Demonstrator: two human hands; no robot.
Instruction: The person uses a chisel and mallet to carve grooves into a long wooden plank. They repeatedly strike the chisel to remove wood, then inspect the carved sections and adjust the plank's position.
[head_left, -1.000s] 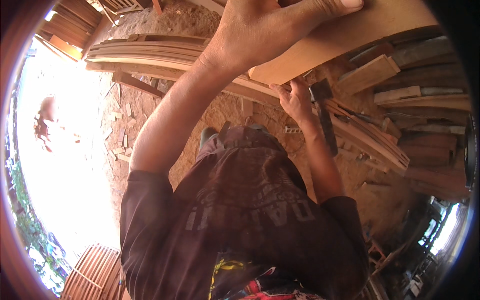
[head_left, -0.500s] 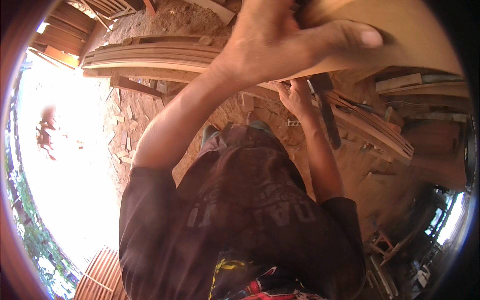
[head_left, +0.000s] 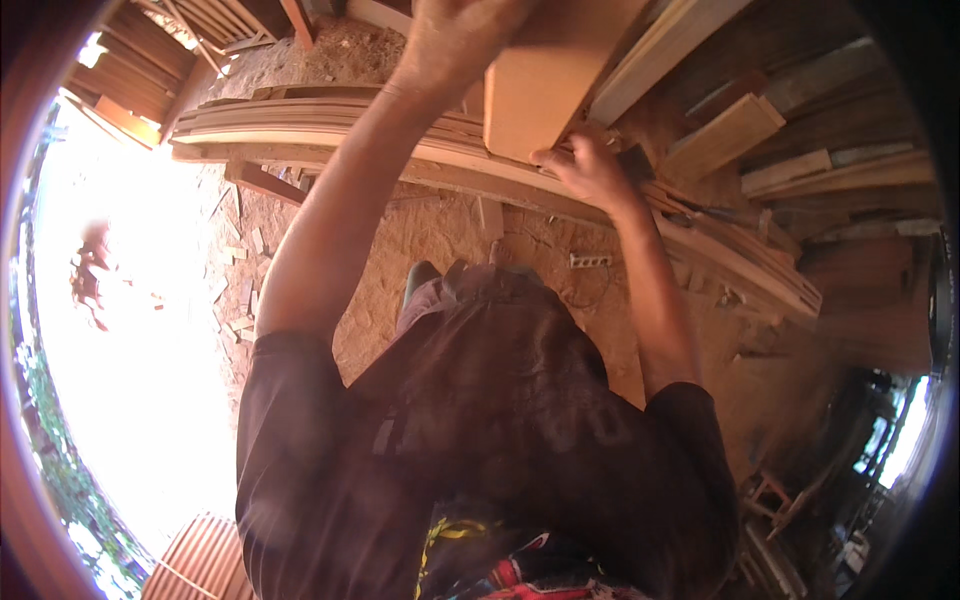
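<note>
A wide, pale wooden board [head_left: 540, 95] slants up toward the top edge, its squared end just over the stack of long planks [head_left: 440, 150]. My left hand [head_left: 465, 40] is at the board's left side, closed on it; its fingertips are hidden. At the board's lower right corner is my right hand [head_left: 592, 172], fingers curled and thumb pointing left under the board's end. Whatever those fingers hold cannot be made out. Close beside that hand, on its right, shows a dark block-like piece [head_left: 635, 163], partly covered.
More boards lie at the upper right, among them a thick plank [head_left: 660, 60] and a short block [head_left: 725, 135]. Wood offcuts [head_left: 245, 290] litter the sandy floor at left. A pale strip with holes [head_left: 590, 261] lies right of my feet. A slatted wooden piece [head_left: 200, 560] stands lower left.
The board has swung from lying across the upper right to slanting upward. My left hand has moved up and left with it. The dark tool's long part beside my right forearm no longer shows.
</note>
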